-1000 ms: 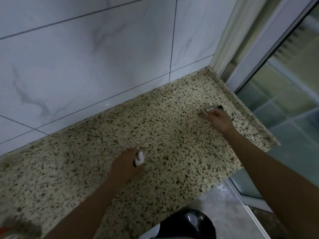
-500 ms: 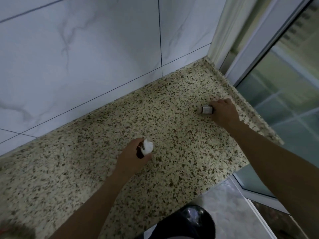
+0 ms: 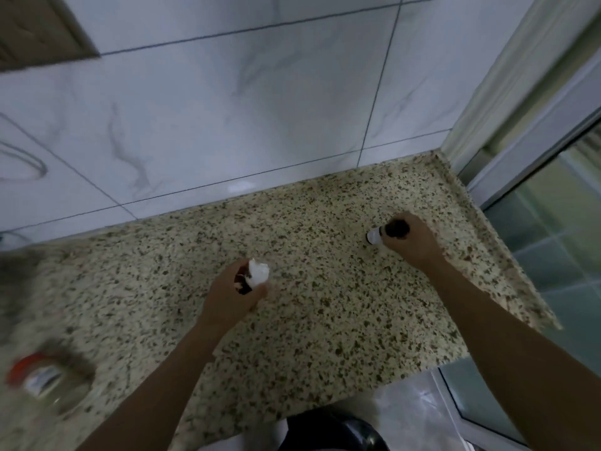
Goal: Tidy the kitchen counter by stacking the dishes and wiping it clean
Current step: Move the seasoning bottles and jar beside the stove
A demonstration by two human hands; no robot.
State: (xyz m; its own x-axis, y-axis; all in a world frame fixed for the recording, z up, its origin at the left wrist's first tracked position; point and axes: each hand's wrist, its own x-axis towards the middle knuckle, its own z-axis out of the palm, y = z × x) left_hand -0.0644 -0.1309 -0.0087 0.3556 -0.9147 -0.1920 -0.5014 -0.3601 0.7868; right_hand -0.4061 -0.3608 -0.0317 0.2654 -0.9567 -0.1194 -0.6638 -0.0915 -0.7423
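My left hand [image 3: 232,296] is over the middle of the speckled stone counter [image 3: 325,320], fingers curled round a small dark bottle with a white cap [image 3: 255,275] that points up and away from me. My right hand [image 3: 414,242] is near the counter's right end and grips a second small dark bottle whose white cap [image 3: 374,236] points left. Whether either bottle touches the counter I cannot tell. No dishes or cloth are in view.
A blurred clear jar with a red lid [image 3: 39,379] lies at the counter's front left. A white marble-tile wall [image 3: 260,109] backs the counter. The counter ends at the right by a glass door [image 3: 553,239]. A dark shiny object [image 3: 335,431] sits on the floor below.
The view has swung left and up, bringing the red-lidded jar into sight. Both hands keep their bottles; the left one has lifted its bottle a little more upright.
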